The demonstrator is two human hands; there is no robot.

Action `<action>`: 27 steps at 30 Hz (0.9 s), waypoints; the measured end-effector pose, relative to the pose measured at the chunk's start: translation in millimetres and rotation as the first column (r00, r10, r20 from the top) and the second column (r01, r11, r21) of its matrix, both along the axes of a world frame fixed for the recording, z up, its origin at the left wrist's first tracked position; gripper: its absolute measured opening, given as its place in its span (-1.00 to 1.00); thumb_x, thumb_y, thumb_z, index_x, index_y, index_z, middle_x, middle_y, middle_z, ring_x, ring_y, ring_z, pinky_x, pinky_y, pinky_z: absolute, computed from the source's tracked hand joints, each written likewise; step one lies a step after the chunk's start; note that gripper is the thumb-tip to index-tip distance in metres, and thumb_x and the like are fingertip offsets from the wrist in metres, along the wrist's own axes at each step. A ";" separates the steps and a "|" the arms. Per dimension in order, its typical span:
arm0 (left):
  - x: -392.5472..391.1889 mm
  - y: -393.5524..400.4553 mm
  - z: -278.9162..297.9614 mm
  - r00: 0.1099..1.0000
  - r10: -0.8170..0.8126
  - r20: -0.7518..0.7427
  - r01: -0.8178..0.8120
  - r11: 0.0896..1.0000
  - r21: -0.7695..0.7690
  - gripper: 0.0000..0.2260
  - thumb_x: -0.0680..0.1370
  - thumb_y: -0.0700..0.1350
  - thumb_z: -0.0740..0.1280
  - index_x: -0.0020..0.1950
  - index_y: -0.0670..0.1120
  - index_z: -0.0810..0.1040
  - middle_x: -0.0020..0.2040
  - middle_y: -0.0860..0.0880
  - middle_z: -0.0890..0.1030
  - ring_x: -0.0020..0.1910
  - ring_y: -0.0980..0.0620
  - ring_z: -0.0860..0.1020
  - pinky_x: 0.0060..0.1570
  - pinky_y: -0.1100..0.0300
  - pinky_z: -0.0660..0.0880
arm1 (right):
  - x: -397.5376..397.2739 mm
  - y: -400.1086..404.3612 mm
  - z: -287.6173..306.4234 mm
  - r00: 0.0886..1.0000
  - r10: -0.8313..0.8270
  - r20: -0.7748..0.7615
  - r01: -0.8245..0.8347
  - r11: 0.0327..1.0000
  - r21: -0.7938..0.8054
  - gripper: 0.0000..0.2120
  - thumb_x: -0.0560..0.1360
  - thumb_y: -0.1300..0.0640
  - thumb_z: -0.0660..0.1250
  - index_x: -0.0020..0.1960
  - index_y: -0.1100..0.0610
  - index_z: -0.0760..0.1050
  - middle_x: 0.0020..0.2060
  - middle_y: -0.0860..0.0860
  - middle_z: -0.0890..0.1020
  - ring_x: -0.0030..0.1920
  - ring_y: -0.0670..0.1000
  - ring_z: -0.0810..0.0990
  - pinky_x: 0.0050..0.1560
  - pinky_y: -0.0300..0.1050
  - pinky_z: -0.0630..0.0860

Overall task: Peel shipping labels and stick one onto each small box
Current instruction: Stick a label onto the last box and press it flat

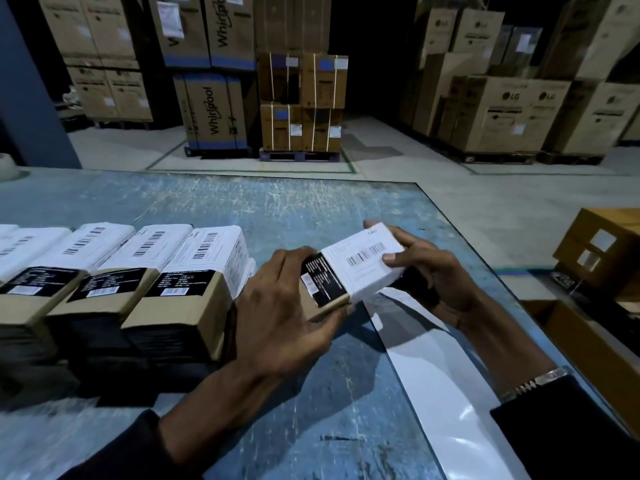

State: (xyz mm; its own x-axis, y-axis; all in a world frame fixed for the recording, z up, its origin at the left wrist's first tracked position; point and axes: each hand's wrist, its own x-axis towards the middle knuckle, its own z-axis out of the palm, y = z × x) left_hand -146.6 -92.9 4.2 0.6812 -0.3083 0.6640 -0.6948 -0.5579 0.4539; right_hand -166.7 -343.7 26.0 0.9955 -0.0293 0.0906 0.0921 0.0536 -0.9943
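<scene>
A small cardboard box with a black printed panel is held above the blue table, tilted. A white shipping label with a barcode covers its top face. My left hand grips the box's near left end. My right hand holds the far right end, thumb pressing on the label. A row of labelled small boxes stands at the left, each with a white barcode label on top.
The worn blue table ends at the right, where a glossy white backing strip lies near the edge. Brown cartons sit at the right. Large appliance cartons on pallets stand across the floor behind.
</scene>
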 end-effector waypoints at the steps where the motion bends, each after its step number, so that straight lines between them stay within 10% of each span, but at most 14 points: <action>1: -0.3 -0.5 -1.4 1.000 0.006 -0.007 -0.006 1.000 0.008 -0.38 0.39 0.33 0.49 0.32 0.02 0.52 0.13 0.08 0.60 0.03 0.06 0.59 -0.10 0.18 0.52 | 2.0 1.6 -1.6 0.998 -0.058 0.002 0.058 0.992 -0.116 -0.35 0.41 0.13 0.41 0.51 0.02 0.52 0.36 0.06 0.67 0.32 0.09 0.63 0.31 0.01 0.55; 5: 1.0 -2.6 -7.9 0.993 0.048 -0.108 -0.041 0.997 0.071 -0.38 0.38 0.35 0.48 0.31 0.03 0.51 0.13 0.06 0.61 0.02 0.03 0.61 -0.06 0.06 0.59 | 3.8 14.9 -13.6 0.947 -0.272 0.171 0.319 0.730 -0.605 -0.47 0.66 -0.31 0.21 0.61 -0.28 0.34 0.61 -0.18 0.36 0.58 -0.12 0.32 0.62 0.21 0.25; 13: -0.5 -8.2 -14.6 0.975 0.093 -0.203 -0.050 0.977 0.205 -0.43 0.40 0.33 0.37 0.32 0.07 0.48 0.15 0.10 0.60 0.03 0.04 0.63 -0.08 0.16 0.44 | 0.1 60.2 -23.0 0.972 0.097 0.212 0.190 0.201 -0.961 -0.30 0.65 -0.27 -0.25 0.71 -0.10 0.17 0.68 -0.20 0.18 0.67 -0.26 0.03 0.67 -0.07 -0.04; 20: -5.7 -6.7 -10.4 0.975 0.093 -0.202 -0.050 0.977 0.206 -0.36 0.43 0.38 0.46 0.37 0.05 0.46 0.21 0.08 0.59 0.10 0.04 0.60 -0.07 0.16 0.36 | 9.7 40.0 -16.8 0.971 -0.227 0.080 0.152 0.319 -0.935 -0.47 0.77 -0.20 -0.05 0.67 -0.04 0.28 0.65 -0.04 0.33 0.63 0.02 0.30 0.61 0.04 0.21; 22: -7.6 -6.5 -8.0 0.974 0.085 -0.208 -0.047 0.982 0.181 -0.34 0.43 0.38 0.48 0.37 0.04 0.45 0.23 0.06 0.61 0.10 0.02 0.61 -0.04 0.14 0.43 | 9.4 37.5 -21.3 0.925 -0.372 0.082 0.276 0.507 -0.816 -0.52 0.73 -0.27 0.04 0.29 -0.02 0.59 0.27 0.02 0.68 0.31 0.15 0.62 0.33 0.15 0.52; 24: -8.2 -6.3 -7.6 0.980 0.079 -0.180 -0.047 0.984 0.172 -0.33 0.42 0.38 0.48 0.38 0.04 0.45 0.23 0.06 0.62 0.09 0.01 0.62 -0.05 0.13 0.46 | 8.8 33.4 -24.0 0.863 -0.461 0.208 0.440 0.481 -0.758 -0.40 0.64 -0.41 0.10 -0.04 0.05 0.65 -0.14 -0.01 0.72 0.00 0.12 0.68 0.07 0.16 0.61; 27: -8.7 -9.1 -10.0 0.997 0.059 -0.058 -0.051 0.989 0.138 -0.36 0.45 0.30 0.52 0.39 0.00 0.47 0.19 0.02 0.62 0.04 -0.04 0.61 -0.11 0.09 0.52 | 5.5 24.1 -10.1 0.830 -0.509 0.226 0.519 0.560 -0.645 -0.32 0.53 -0.54 0.21 -0.13 0.06 0.71 -0.26 -0.04 0.75 -0.10 0.04 0.73 -0.02 0.08 0.66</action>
